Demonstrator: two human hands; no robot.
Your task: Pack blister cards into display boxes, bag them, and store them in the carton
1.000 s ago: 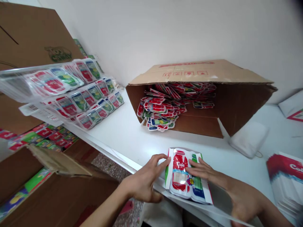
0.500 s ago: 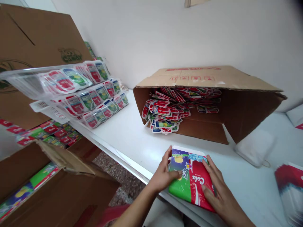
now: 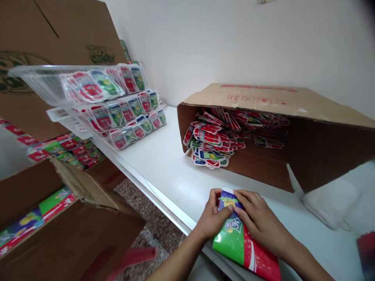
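Note:
A flat printed carton (image 3: 234,238), green and blue on the Sprite half and red on the other, lies at the table's front edge. My left hand (image 3: 212,218) grips its left side, thumb on the printed face and fingers round the edge. Across the upper part of the carton lies my right hand (image 3: 258,218), its fingers bent near the top edge and covering much of the red half. Both hands' fingertips nearly meet at the carton's top. Beyond them, a cardboard box (image 3: 260,97) on its side holds a heap of red and green sachets (image 3: 211,142).
Stacked clear trays (image 3: 38,84) of sachets stand at the table's left. Beside the table, an open cardboard box (image 3: 73,238) contains printed cartons (image 3: 38,218). A white pouch-like object (image 3: 331,203) lies right of the tipped box. The white table (image 3: 164,168) meets a wall.
My right hand has moved from the carton's right edge to across its upper part, near my left thumb. The carton has turned slightly. The camera view has shifted.

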